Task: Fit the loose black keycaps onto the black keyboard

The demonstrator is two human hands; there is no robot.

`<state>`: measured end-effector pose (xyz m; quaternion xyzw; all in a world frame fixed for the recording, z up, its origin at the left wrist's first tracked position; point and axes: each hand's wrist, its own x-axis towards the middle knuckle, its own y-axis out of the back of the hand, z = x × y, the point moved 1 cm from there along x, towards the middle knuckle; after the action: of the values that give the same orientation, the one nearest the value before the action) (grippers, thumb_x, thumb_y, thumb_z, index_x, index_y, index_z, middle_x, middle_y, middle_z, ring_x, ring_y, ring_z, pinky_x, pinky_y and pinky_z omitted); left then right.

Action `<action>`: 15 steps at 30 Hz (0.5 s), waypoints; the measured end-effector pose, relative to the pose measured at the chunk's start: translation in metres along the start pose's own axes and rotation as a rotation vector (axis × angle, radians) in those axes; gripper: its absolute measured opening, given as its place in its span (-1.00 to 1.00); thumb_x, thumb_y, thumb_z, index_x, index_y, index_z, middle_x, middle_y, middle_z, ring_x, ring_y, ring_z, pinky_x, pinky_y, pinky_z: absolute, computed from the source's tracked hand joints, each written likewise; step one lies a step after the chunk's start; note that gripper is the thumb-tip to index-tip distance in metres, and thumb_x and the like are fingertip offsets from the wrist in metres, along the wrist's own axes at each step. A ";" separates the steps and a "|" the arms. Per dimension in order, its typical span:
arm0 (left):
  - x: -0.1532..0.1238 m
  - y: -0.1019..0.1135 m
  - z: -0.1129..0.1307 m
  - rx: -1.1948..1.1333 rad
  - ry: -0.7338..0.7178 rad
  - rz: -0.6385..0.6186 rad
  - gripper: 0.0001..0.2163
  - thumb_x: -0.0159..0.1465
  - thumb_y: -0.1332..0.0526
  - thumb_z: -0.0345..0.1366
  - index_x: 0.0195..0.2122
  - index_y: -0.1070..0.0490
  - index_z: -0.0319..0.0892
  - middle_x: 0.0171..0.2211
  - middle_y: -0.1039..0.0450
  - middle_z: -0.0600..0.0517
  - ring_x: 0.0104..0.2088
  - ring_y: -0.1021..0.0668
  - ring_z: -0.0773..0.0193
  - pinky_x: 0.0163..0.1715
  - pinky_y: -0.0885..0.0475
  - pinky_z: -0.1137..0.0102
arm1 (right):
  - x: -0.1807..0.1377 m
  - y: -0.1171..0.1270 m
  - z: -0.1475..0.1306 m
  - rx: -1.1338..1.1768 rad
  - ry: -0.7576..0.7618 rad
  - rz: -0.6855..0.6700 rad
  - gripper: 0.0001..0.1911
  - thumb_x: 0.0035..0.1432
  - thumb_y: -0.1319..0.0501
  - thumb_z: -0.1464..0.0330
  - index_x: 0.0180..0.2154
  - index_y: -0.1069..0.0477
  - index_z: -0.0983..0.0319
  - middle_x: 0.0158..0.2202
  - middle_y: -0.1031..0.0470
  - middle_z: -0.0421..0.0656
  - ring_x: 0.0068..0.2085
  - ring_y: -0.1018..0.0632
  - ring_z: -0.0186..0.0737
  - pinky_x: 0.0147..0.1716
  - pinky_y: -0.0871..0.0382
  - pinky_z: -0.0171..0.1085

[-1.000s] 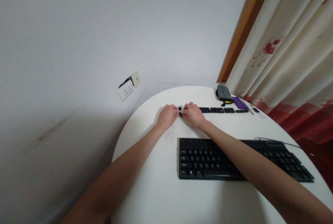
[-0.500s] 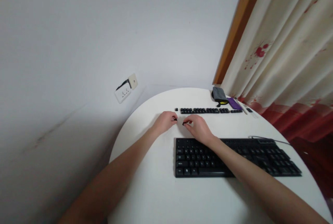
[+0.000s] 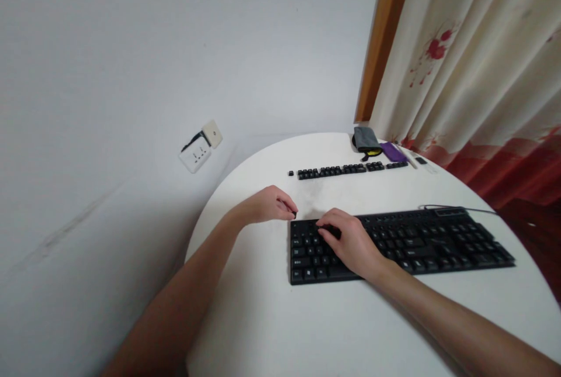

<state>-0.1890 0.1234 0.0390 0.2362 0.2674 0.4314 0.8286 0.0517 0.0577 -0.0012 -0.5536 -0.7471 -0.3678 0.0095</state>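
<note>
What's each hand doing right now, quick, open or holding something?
Left hand: closed, pinching a small black key.
Right hand: over the keyboard; whether it grips anything can't be told.

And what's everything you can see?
Table: one, white, centre
Keyboard: one, black, on table
Cable: one, dark, behind keyboard
Loose keys: many, black, beyond keyboard
Lone key: one, black, beside them
Pouch: one, grey, far right
Cloth: one, purple, beside pouch
Stick: one, pale, beside cloth
Small object: one, black, beside stick
Wall plates: two, pale, left
Wall: one, whitish, behind
Curtain: one, cream-red, right
Frame: one, brown, beside curtain
Left hand: one, bare, holding black piece
Right hand: one, bare, over keyboard
Forearms: two, bare, foreground
</note>
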 end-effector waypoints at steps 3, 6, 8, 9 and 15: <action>-0.004 0.000 0.003 -0.059 0.021 -0.145 -0.75 0.05 -0.40 -0.26 -0.24 -0.62 -0.22 -0.38 -0.63 -0.03 -0.35 -0.61 0.25 -0.36 -0.42 0.47 | 0.000 -0.001 0.001 -0.001 0.002 -0.005 -0.86 0.18 -0.22 0.53 -0.26 -0.49 0.20 -0.25 -0.50 -0.16 -0.22 -0.53 -0.23 -0.14 -0.41 -0.24; -0.004 -0.002 0.005 -0.113 0.041 -0.246 -0.76 0.04 -0.42 -0.27 -0.25 -0.62 -0.20 -0.37 -0.63 -0.03 -0.33 -0.62 0.24 -0.31 -0.45 0.44 | -0.001 -0.002 0.002 0.001 -0.003 -0.003 -0.85 0.18 -0.22 0.53 -0.26 -0.49 0.20 -0.24 -0.50 -0.16 -0.21 -0.53 -0.23 -0.13 -0.41 -0.24; -0.003 -0.005 0.005 -0.132 0.050 -0.268 -0.76 0.04 -0.42 -0.27 -0.25 -0.63 -0.20 -0.36 -0.63 -0.05 -0.32 -0.62 0.23 -0.29 -0.46 0.43 | -0.001 -0.002 0.003 0.000 -0.009 0.002 -0.85 0.17 -0.22 0.53 -0.26 -0.49 0.20 -0.24 -0.50 -0.16 -0.22 -0.53 -0.24 -0.14 -0.42 -0.24; -0.002 -0.006 0.005 -0.133 0.053 -0.269 -0.76 0.04 -0.42 -0.26 -0.25 -0.63 -0.20 -0.36 -0.63 -0.05 -0.32 -0.62 0.23 -0.29 -0.46 0.43 | -0.001 -0.001 0.004 0.000 -0.011 0.003 -0.85 0.17 -0.23 0.53 -0.26 -0.49 0.20 -0.25 -0.51 -0.16 -0.22 -0.53 -0.24 -0.14 -0.42 -0.24; -0.003 -0.011 0.005 -0.057 0.020 -0.234 -0.77 0.04 -0.42 -0.27 -0.27 -0.63 -0.22 -0.35 -0.63 -0.07 -0.30 -0.63 0.20 -0.29 -0.45 0.43 | 0.000 -0.001 0.003 -0.002 -0.016 0.006 -0.86 0.17 -0.23 0.53 -0.27 -0.49 0.20 -0.26 -0.51 -0.17 -0.22 -0.53 -0.24 -0.14 -0.42 -0.24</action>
<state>-0.1811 0.1147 0.0365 0.1754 0.2890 0.3417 0.8769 0.0524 0.0590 -0.0044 -0.5587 -0.7452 -0.3641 0.0042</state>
